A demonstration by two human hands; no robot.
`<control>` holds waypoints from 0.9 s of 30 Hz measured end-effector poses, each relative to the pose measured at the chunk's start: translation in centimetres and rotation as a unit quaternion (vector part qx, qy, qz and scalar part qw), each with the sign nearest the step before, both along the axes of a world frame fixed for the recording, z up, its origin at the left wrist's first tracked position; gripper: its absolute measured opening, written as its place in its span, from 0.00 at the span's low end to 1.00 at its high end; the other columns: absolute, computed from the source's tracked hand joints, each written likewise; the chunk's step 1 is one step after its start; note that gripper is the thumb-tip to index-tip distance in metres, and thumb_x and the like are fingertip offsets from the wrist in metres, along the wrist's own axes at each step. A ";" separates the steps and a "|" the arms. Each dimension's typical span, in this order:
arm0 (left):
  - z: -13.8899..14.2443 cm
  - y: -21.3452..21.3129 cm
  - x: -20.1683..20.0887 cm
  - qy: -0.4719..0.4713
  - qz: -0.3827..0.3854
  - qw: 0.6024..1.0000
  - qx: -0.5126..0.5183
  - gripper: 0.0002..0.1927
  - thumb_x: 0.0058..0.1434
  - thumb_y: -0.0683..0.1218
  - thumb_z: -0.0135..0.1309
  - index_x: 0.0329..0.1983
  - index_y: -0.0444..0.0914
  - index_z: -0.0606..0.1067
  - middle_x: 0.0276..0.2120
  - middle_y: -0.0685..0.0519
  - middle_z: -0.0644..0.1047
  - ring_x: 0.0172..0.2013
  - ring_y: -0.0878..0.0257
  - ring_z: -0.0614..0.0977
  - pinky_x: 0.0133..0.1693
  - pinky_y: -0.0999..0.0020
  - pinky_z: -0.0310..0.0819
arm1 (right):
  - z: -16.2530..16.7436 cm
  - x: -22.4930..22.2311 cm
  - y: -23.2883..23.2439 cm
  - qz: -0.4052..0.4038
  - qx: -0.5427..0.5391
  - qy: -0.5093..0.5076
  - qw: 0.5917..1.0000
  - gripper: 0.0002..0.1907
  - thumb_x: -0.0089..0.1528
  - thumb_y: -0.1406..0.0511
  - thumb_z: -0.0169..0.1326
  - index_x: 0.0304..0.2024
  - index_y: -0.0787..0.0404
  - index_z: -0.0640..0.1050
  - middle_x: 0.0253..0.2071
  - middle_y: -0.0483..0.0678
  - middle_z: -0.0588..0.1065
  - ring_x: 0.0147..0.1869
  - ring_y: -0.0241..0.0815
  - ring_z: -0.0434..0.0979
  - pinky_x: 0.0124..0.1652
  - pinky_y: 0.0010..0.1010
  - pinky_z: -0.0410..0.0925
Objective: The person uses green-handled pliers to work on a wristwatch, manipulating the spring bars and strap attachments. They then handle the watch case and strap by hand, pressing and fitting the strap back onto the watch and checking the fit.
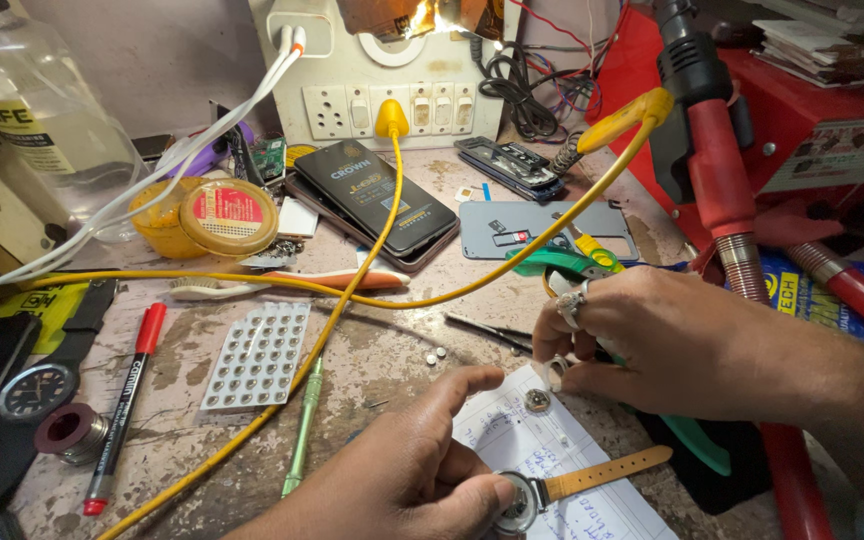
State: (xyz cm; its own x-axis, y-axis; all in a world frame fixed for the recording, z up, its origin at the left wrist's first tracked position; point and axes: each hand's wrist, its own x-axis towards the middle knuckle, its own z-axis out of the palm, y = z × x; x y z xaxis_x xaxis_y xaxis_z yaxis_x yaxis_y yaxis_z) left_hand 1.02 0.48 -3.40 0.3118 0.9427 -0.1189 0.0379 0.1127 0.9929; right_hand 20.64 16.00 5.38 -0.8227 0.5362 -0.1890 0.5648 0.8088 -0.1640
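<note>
Left hand [402,480] fingers clamped on wristwatch [527,497], right hand [672,345] fingers pinched on small ring-shaped part [555,371], blister tray [257,357] holding button cells

We see a white battery blister tray [257,357] mid-bench w/ a red marker pen [122,405] and a black wristwatch [37,390] to its left. Behind it, a yellow-lidded jar [227,215] sits beside stacked phones [377,200]. Yellow cables [352,290] cross the bench; clear bottle [37,120] far left.
</note>
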 end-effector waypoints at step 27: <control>-0.1 -0.1 -0.1 0.025 0.000 0.999 0.028 0.34 0.65 0.42 0.55 0.72 0.40 0.57 0.26 0.55 0.76 0.26 0.75 0.73 0.25 0.75 0.65 | -0.5 0.3 -0.4 0.071 -0.267 0.186 0.943 0.11 0.65 0.61 0.58 0.43 0.62 0.85 0.37 0.41 0.82 0.37 0.31 0.80 0.36 0.25 0.77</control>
